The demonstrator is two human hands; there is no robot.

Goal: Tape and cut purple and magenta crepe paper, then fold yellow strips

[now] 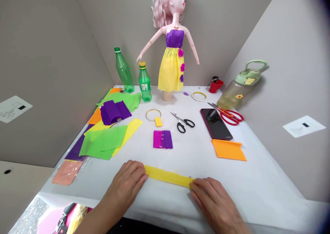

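Observation:
A long yellow strip, looking like folded crepe paper, stretches low over the front of the white table. My left hand pinches its left end, and my right hand pinches the right end. Beyond the strip lies a small magenta and purple folded piece. Behind that are black-handled scissors, slightly open, and a ring of tape with a small yellow piece at its edge. A pink-haired doll in a purple top and yellow skirt with flowers stands at the back.
Green, purple and yellow sheets overlap at left. Two green bottles stand behind them. On the right are a phone, red-handled scissors, an orange piece, a tilted water bottle, a red cup and another tape roll.

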